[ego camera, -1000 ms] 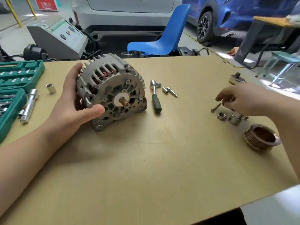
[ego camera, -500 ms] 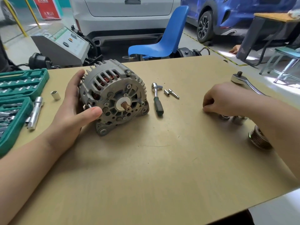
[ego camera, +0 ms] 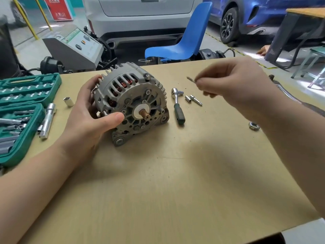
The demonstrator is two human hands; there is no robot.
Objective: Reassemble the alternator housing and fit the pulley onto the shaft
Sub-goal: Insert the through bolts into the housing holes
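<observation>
The grey alternator point(ego camera: 133, 103) stands on its side on the tan table point(ego camera: 167, 182), its bare copper-coloured shaft point(ego camera: 144, 115) facing me. My left hand point(ego camera: 93, 118) holds its left side, thumb across the front face, fingers behind the housing. A long housing bolt point(ego camera: 105, 113) sticks out by my thumb. My right hand point(ego camera: 233, 87) is raised above the table to the right of the alternator and pinches a thin bolt point(ego camera: 190, 79), whose tip points left. A nut point(ego camera: 254, 125) lies by my right forearm. The pulley is hidden.
A small ratchet with a dark green handle point(ego camera: 178, 104), a socket point(ego camera: 188, 99) and an extension bit point(ego camera: 196, 100) lie right of the alternator. Green socket-set trays point(ego camera: 24, 95) sit at the left with a loose socket point(ego camera: 68, 101) and tube wrench point(ego camera: 47, 118). A large ratchet point(ego camera: 284, 89) lies far right.
My right hand picked the thin bolt off the table at the right, lifted it and carried it left toward the alternator. My left hand kept its hold on the housing.
</observation>
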